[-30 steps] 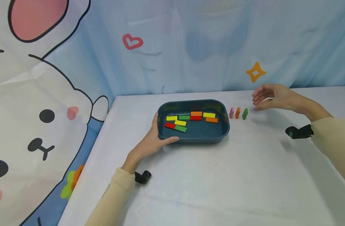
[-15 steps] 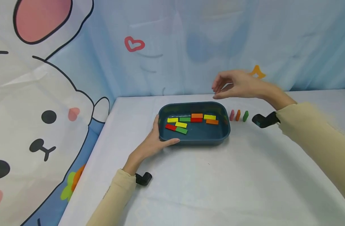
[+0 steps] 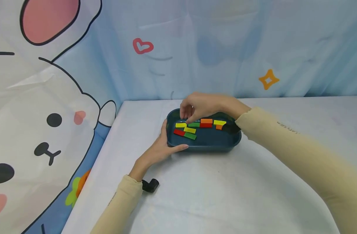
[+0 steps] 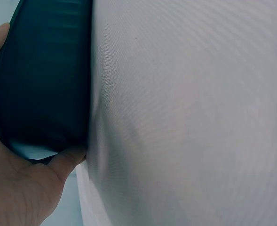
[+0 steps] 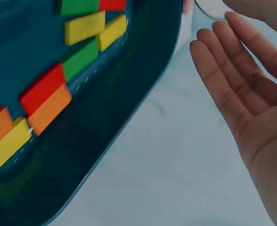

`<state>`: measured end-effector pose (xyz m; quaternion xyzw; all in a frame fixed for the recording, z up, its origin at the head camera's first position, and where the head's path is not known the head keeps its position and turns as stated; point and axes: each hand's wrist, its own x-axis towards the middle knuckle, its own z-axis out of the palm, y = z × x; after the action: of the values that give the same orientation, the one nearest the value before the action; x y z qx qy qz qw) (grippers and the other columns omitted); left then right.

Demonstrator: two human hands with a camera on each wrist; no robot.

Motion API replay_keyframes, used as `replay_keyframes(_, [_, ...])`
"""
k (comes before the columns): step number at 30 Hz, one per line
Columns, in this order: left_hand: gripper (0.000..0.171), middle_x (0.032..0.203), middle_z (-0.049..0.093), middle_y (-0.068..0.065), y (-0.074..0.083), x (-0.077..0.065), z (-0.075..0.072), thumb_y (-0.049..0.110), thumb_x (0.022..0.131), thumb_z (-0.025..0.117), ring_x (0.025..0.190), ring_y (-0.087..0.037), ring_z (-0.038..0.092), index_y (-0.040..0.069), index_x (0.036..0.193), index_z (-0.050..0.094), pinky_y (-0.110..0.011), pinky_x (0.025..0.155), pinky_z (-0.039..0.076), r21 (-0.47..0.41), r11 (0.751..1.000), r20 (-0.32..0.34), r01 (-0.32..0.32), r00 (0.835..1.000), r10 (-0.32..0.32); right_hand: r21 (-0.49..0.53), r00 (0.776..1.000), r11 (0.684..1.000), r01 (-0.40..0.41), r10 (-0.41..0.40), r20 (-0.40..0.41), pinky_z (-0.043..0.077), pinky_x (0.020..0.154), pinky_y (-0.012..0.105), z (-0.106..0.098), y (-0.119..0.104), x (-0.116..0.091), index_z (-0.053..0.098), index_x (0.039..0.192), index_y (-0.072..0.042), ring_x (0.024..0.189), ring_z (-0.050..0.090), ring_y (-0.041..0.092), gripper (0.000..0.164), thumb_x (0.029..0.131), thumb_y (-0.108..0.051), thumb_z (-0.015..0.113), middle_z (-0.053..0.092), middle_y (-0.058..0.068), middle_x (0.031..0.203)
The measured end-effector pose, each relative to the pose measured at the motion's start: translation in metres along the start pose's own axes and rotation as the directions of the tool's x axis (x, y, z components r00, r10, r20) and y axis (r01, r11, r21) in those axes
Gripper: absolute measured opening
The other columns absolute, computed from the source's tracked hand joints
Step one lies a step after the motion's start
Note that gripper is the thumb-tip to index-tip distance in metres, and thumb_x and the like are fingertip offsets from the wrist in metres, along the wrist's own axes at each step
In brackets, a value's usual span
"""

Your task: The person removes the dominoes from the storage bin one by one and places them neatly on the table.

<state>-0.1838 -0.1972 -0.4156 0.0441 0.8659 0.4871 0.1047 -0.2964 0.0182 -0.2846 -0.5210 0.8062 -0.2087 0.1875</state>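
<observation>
A dark teal tray (image 3: 207,139) lies on the white-covered table. My left hand (image 3: 158,149) grips its left end, thumb along the near side and fingers at the left wall; the left wrist view shows the thumb (image 4: 67,162) against the tray's end. Over the far left part of the tray, my right hand (image 3: 206,104) hovers with loosely bent fingers and holds nothing. Just below its fingertips are a yellow block (image 3: 181,125) and a green block (image 3: 193,124). The right wrist view shows the palm and bare fingers (image 5: 223,80) beside the tray's rim.
Several flat blocks lie in the tray, among them a red block (image 3: 206,125), an orange block (image 3: 206,121) and a yellow block (image 3: 219,122) at the far side. A printed blue curtain (image 3: 225,48) hangs behind the table (image 3: 196,188).
My right hand has moved left from beside three standing blocks to over the tray, and its forearm now hides those blocks. The left hand keeps its grip on the tray.
</observation>
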Motion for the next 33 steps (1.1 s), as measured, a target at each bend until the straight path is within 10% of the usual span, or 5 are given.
replay_keyframes(14, [0.124,0.175,0.001,0.004,-0.003,-0.003,0.000,0.048,0.091,0.080,0.158,-0.024,0.017,0.031,0.166,-0.018,-0.060,0.123,0.025,-0.018,1.000,0.017,-0.020,1.000,0.021,-0.138,0.956,0.969,-0.206,0.230,0.183,0.060,0.089,0.038,0.048,0.021,0.036,0.077,0.112,0.001,0.099,0.072,0.024,0.021,0.093,-0.007,0.080,0.076,0.010,0.109])
replay_keyframes(33, [0.124,0.175,0.008,-0.004,-0.002,-0.002,-0.001,0.045,0.092,0.080,0.157,-0.028,0.020,0.030,0.166,-0.019,-0.057,0.124,0.026,-0.035,0.999,0.010,-0.016,1.000,0.016,-0.274,0.907,0.906,-0.322,0.378,0.184,0.061,0.086,0.034,0.064,0.021,0.051,0.075,0.108,-0.001,0.092,0.067,0.021,0.019,0.091,-0.007,0.082,0.072,0.009,0.104])
